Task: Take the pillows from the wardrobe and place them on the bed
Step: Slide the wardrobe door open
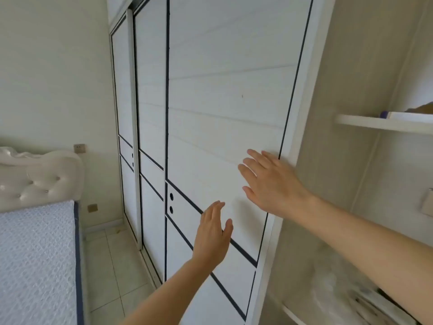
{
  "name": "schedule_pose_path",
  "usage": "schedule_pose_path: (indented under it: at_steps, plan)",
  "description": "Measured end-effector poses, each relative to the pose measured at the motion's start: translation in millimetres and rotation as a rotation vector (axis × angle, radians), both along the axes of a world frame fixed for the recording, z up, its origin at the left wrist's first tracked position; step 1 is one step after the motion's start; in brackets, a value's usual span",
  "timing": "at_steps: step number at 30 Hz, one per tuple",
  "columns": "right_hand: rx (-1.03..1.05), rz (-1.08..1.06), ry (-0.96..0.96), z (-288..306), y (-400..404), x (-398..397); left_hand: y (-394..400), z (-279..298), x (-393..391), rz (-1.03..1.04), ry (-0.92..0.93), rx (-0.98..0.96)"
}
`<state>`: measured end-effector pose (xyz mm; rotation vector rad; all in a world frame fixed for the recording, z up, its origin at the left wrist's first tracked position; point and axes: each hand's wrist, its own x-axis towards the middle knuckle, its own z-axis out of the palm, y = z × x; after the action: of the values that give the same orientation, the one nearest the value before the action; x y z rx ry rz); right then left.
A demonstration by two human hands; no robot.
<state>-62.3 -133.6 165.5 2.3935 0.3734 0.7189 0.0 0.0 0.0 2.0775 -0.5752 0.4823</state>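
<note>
A white wardrobe with dark-lined sliding doors (222, 102) fills the middle of the head view. My right hand (269, 181) is flat and open on the nearest door, close to its right edge. Lower and a little to the left, my left hand (212, 233) is held open at the same door panel. To the right of the door, the wardrobe's open section shows a pale, blurred bundle (332, 285) at the bottom; I cannot tell if it is a pillow. The bed (35, 254), with a quilted white mattress, lies at the lower left.
A padded white headboard (42, 179) stands against the far wall. A white shelf (384, 123) in the open section holds some items at right. Tiled floor (112, 266) runs between the bed and the wardrobe. Wall sockets (79, 148) sit beside the headboard.
</note>
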Motion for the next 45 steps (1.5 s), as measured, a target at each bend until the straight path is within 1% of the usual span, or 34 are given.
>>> schedule_pose_path:
  at_steps: [2,5,8,12,17,20,24,31,41,45]
  plan:
    - [-0.039,-0.014,0.001,1.6,-2.7,16.9,-16.0,0.7,6.3,0.030,0.069,-0.129]
    - [-0.149,-0.028,-0.020,-0.3,-2.3,41.2,-36.4,2.0,14.6,0.072,0.154,-0.268]
    - [-0.238,-0.144,-0.053,-1.1,-5.5,51.1,-48.6,5.3,27.4,0.087,0.176,-0.361]
    - [-0.374,-0.314,-0.062,-7.0,-10.8,57.9,-63.4,9.1,47.4,0.068,0.162,-0.392]
    - [-0.476,-0.403,-0.033,-11.1,-11.0,63.2,-77.6,3.2,68.7,-0.001,0.082,-0.351]
    - [-0.485,-0.419,-0.030,-12.8,-10.7,67.0,-87.4,-2.1,75.7,-0.008,0.048,-0.384]
    - [-0.470,-0.438,-0.030,-14.0,-9.4,78.5,-94.2,-7.8,88.5,-0.012,0.068,-0.444]
    - [-0.491,-0.459,-0.063,-17.5,-2.3,100.7,-88.7,-14.1,112.7,-0.079,0.071,-0.508]
    - [-0.515,-0.447,-0.089,-19.0,16.2,150.8,-59.9,-16.6,166.2,-0.137,0.069,-0.485]
    - [-0.512,-0.452,-0.091,-18.7,30.2,179.9,-47.0,-13.1,193.4,-0.129,0.088,-0.472]
